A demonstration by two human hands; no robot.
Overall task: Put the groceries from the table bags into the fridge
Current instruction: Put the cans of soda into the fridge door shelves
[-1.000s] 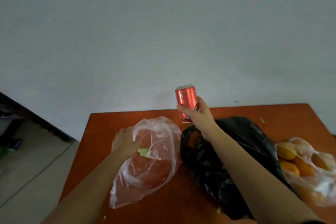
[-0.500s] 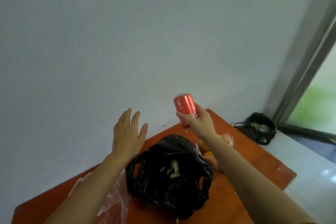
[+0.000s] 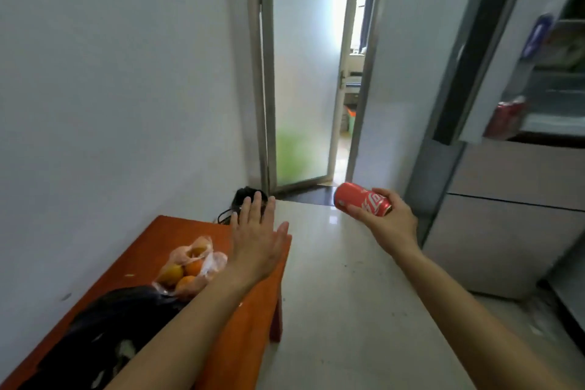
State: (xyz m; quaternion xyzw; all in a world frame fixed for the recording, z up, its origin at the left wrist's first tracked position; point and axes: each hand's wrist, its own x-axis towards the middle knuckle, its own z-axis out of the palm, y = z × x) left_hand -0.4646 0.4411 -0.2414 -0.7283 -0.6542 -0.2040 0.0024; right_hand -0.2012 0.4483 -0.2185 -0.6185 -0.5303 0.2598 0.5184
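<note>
I count one red aluminium drink can (image 3: pixel 362 199); two bags on the orange wooden table (image 3: pixel 158 234): one clear plastic bag (image 3: pixel 202 263) showing at least three oranges, and one crumpled black plastic bag (image 3: pixel 110 323); my right hand (image 3: pixel 391 220) wraps the can, white script on red, tilted sideways in mid-air between the table and the open grey fridge (image 3: pixel 506 231); my left hand (image 3: pixel 256 242) hovers flat, fingers straight, holding nothing.

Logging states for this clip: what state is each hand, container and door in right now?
right hand, grips the red can
red can, off the table, tilted almost onto its side
left hand, open, fingers straight, holds nothing
fridge, upper door open
orange bag, lying on the table, oranges inside
black bag, slumped on the table
glass door, ajar
</note>
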